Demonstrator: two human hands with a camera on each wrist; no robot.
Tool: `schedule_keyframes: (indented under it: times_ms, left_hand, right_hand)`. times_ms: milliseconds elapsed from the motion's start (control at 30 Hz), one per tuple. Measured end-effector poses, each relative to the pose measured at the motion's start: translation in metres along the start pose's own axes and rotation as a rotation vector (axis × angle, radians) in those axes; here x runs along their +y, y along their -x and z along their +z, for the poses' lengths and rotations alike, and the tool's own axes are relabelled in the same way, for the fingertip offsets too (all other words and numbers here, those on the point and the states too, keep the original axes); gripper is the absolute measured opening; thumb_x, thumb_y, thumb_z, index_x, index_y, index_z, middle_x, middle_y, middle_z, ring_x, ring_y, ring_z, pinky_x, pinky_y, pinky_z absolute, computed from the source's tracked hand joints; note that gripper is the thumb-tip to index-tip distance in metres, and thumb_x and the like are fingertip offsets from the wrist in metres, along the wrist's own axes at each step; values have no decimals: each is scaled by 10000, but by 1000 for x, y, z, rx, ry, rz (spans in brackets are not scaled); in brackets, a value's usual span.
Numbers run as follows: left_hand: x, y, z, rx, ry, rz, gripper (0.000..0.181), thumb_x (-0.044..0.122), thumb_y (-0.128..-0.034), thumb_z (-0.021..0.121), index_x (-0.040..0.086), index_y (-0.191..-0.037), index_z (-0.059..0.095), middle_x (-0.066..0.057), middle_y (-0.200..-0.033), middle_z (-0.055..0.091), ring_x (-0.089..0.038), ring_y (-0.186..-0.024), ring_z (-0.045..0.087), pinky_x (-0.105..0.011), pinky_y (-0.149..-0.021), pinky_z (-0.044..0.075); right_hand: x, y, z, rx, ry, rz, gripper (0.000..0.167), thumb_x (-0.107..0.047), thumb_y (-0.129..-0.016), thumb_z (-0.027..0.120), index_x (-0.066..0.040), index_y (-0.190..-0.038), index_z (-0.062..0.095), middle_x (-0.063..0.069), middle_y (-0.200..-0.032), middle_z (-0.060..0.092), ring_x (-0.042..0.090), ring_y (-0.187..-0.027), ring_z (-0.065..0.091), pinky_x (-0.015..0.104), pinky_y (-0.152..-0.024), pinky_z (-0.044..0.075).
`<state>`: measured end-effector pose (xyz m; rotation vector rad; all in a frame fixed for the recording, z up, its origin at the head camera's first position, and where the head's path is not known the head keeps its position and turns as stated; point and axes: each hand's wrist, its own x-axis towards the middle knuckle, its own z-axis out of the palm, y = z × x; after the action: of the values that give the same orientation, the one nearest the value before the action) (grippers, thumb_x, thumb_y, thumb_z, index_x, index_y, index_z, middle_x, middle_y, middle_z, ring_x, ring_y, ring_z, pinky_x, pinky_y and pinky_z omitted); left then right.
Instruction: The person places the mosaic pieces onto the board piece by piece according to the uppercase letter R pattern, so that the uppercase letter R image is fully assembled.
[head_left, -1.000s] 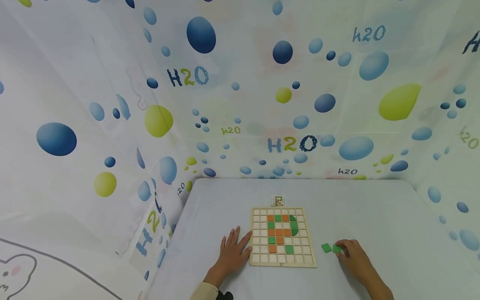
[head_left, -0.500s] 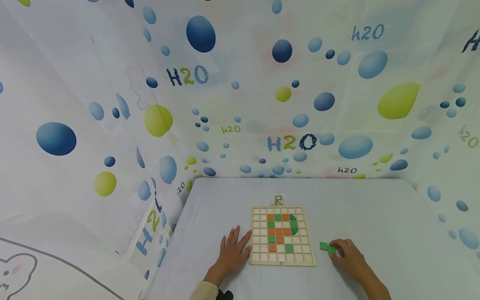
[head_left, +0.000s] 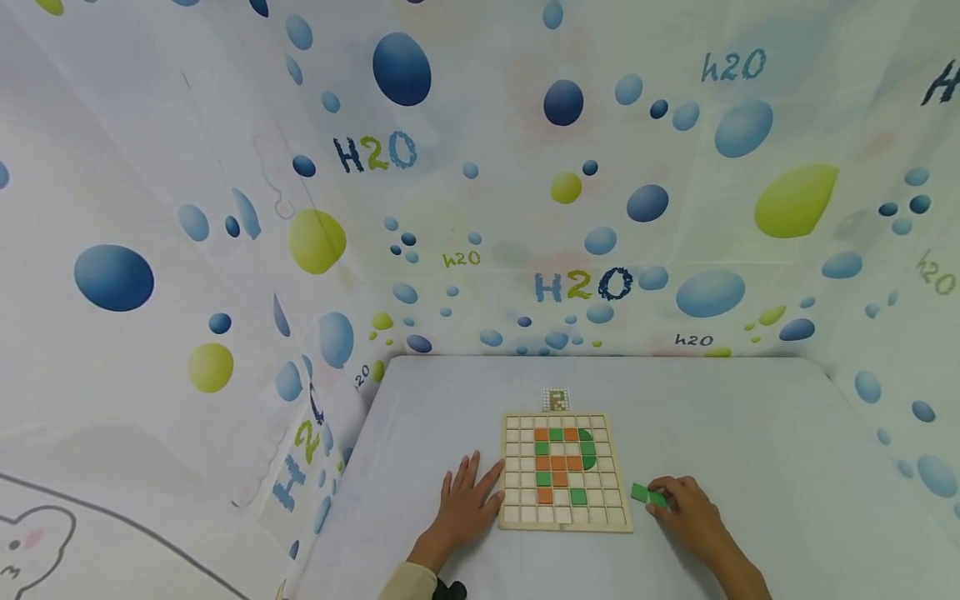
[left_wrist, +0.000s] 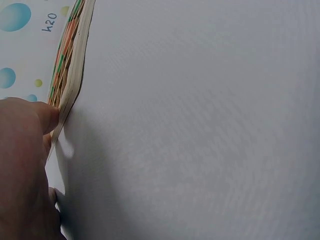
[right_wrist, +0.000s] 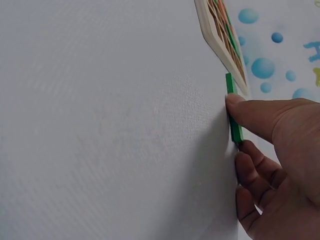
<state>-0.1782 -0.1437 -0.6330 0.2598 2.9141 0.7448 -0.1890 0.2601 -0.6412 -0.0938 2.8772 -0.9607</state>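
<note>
In the head view my left hand point(head_left: 467, 507) lies on the table, fingers straight and spread, thumb and index tip at the left edge of a wooden grid board point(head_left: 600, 527). Orange and green tiles in its squares form a letter-like R shape, with a green curved piece point(head_left: 588, 451) at the upper right. Right of the board my right hand point(head_left: 693, 518) pinches a green square tile point(head_left: 657, 500), fingers curled. A second green tile point(head_left: 639, 492) touches its left side. The right wrist view shows the thumb on a green tile point(right_wrist: 236, 131) lying flat; the index finger is largely hidden.
A small printed pattern card point(head_left: 556, 400) lies against the board's far edge. The table is covered by a white cloth point(head_left: 442, 400). Walls of bubble-printed fabric point(head_left: 480, 208) rise behind and at both sides. Something black point(head_left: 450, 591) shows beside the left sleeve.
My right hand has slid left toward the board with its green tile. That tile has met the second one and pushed it left along the table. The left hand has stayed put.
</note>
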Motion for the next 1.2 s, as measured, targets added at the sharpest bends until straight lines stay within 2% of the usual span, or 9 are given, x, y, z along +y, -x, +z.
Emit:
schedule_keyframes:
  times_ms: [600, 1200]
  left_hand:
    - [4, 2, -4, 1, 4, 7, 537, 403, -1097, 492, 233, -1606, 460, -228, -1724, 250, -473, -1594, 209, -749, -1219, 125]
    - [4, 0, -4, -6, -4, 1, 543, 410, -1096, 492, 235, -1608, 457, -226, -1726, 245, -470, -1596, 203, -746, -1222, 123]
  right_hand:
    - [-3, 0, 3, 31, 18, -15, 279, -227, -898, 832, -121, -1119, 698, 94, -1037, 624, 183, -866, 544, 339, -674, 407]
    - [-7, -1, 4, 52, 32, -2, 270, -197, -909, 823, -104, -1123, 687, 119, -1044, 614, 213, -877, 574, 325, -643, 394]
